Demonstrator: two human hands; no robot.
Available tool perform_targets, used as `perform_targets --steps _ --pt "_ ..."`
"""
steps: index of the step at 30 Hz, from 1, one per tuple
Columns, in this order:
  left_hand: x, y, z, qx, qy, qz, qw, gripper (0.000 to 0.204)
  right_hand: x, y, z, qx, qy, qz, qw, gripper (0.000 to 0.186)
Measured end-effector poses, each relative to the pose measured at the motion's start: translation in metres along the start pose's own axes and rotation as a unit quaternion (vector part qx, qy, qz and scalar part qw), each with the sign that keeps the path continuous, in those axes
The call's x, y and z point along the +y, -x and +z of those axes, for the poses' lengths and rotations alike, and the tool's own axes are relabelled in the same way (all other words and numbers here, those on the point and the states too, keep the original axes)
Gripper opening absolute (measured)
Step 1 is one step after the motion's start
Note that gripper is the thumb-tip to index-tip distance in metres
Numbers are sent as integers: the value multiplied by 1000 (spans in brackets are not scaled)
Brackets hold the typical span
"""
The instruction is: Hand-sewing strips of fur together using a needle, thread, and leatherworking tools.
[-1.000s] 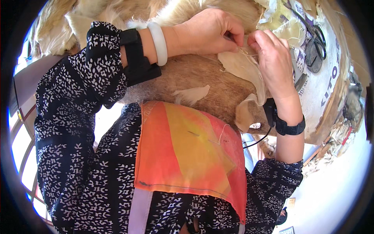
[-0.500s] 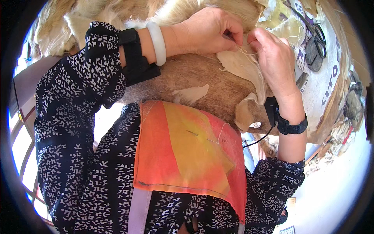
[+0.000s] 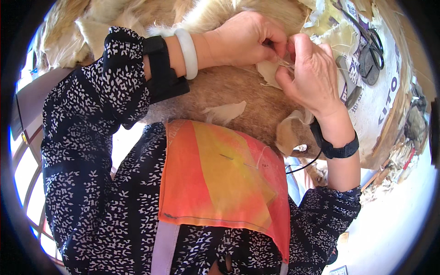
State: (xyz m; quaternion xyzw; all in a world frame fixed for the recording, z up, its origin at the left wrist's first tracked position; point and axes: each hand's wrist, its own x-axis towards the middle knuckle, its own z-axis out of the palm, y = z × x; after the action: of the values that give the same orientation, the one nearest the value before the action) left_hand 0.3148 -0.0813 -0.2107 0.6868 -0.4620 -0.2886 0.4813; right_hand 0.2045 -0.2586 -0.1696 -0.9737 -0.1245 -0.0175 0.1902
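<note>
My left hand [image 3: 247,41] is pinched at a thin pale strip or thread along a cream piece of hide [image 3: 268,72]; what exactly its fingertips grip is partly hidden. My right hand [image 3: 309,73] is curled beside those fingertips, its thumb over the cream piece; what it holds is hidden. Both hands are over a brown furred hide [image 3: 233,91], below long pale fur [image 3: 206,11]. An orange, yellow and red cloth [image 3: 215,183] lies over my front, with needle-like slivers and a loose thread on it.
Black-handled scissors [image 3: 369,64] lie on a printed white sack [image 3: 385,101] at the upper right, near torn pale scraps [image 3: 334,32]. More scraps and pieces of wood [image 3: 412,128] are piled beyond the right edge of the board. A barred window [image 3: 34,174] shows at the left.
My right hand has shifted left and curled further, its thumb now across the cream piece and covering more of it. My left hand has barely moved.
</note>
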Motion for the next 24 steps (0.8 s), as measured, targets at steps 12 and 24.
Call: perform_targets --steps 12,24 --pt "-6 -2 6 59 -45 10 997 14 -7 7 4 92 219 -163 958 10" --pt "-15 0 4 81 -51 42 994 12 -43 -11 2 100 -156 -143 972 5"
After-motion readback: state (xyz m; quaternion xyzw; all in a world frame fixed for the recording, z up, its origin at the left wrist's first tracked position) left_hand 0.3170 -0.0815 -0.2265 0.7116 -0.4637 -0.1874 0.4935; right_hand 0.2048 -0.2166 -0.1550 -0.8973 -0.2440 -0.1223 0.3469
